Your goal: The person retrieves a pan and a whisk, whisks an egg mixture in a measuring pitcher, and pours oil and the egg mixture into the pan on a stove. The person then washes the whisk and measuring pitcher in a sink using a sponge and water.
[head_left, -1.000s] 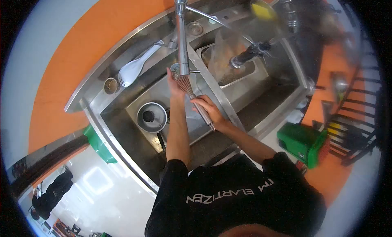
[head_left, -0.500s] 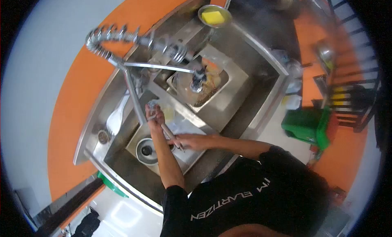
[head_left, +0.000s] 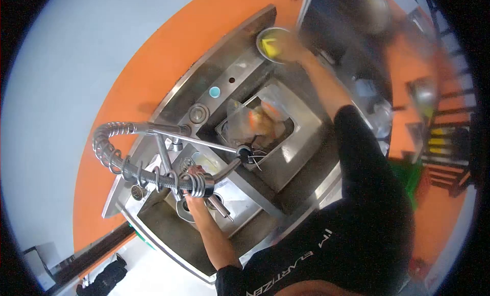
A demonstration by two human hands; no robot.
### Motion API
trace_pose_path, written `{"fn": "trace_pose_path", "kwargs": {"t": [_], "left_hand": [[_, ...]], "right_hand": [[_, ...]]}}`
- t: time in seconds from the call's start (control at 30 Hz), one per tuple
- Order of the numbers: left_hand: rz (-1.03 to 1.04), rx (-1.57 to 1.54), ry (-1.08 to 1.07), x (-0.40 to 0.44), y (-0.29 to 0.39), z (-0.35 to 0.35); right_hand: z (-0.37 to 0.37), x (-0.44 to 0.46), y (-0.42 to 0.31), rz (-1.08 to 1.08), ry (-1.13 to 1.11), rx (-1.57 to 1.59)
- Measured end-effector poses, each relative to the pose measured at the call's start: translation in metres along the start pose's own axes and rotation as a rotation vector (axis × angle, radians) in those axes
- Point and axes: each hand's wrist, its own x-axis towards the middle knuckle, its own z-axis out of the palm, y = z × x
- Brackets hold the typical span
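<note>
The whisk (head_left: 219,207) is in my left hand (head_left: 193,172), over the left sink basin, its handle slanting down to the right. The coiled faucet hose (head_left: 153,178) passes in front and hides part of that hand. My right hand (head_left: 290,47), blurred by motion, is at the metal bowl (head_left: 261,47) at the back right of the sink. Inside the bowl, a yellow sponge (head_left: 271,47) lies at the fingertips; whether they grip it I cannot tell. Below my left hand, a pan (head_left: 185,212) sits partly hidden in the left basin.
The spray head (head_left: 245,154) hangs over the divider. A metal tray (head_left: 295,135) with a plastic bag (head_left: 242,126) of food stands in the right basin. A light blue cup (head_left: 215,92) is on the back ledge. A person (head_left: 104,278) is at the lower left.
My right hand has let go of the whisk handle and moved up right to the sponge bowl. My left hand still holds the whisk. The view has shifted, and the hose now crosses my left hand.
</note>
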Motion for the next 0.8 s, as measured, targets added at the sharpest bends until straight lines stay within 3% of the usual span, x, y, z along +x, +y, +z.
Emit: {"fn": "trace_pose_path", "kwargs": {"t": [0.1,0.17,0.23,0.27,0.33,0.37,0.47,0.5,0.6,0.67,0.73,0.8], "left_hand": [[-0.421,-0.581,0.403,-0.018,0.018,0.016],[-0.403,-0.613,0.072,-0.002,0.013,-0.058],[-0.46,-0.53,-0.254,0.01,0.016,-0.043],[-0.467,-0.476,-0.42,0.016,0.018,-0.034],[-0.432,-0.487,-0.502,0.018,0.017,-0.037],[-0.469,-0.485,-0.499,0.016,0.017,-0.04],[-0.3,-0.463,-0.324,0.009,0.01,-0.045],[-0.375,-0.525,-0.391,0.009,0.008,-0.036],[-0.118,-0.357,-0.185,0.008,-0.001,-0.018],[-0.147,-0.44,-0.153,0.005,-0.004,0.0],[-0.11,-0.364,-0.13,0.002,-0.005,0.004],[-0.054,-0.38,-0.163,-0.007,-0.004,0.008]], "right_hand": [[0.053,0.016,0.019,0.131,0.032,0.025],[0.057,0.021,0.029,0.157,0.047,0.097],[0.042,0.024,0.031,0.166,0.101,0.246],[0.034,0.029,0.037,0.353,-0.025,0.519],[0.021,0.03,0.052,0.738,-0.289,1.059],[0.019,0.024,0.054,0.62,-0.207,1.227],[-0.001,0.026,0.035,0.668,-0.05,1.443],[0.005,0.028,0.044,0.648,-0.137,1.439],[0.038,0.033,0.081,0.582,-0.35,1.319],[0.047,0.037,0.083,0.522,-0.426,1.107],[0.023,0.042,0.049,0.57,-0.325,0.657],[0.002,0.041,0.027,0.587,-0.215,0.473]]}}
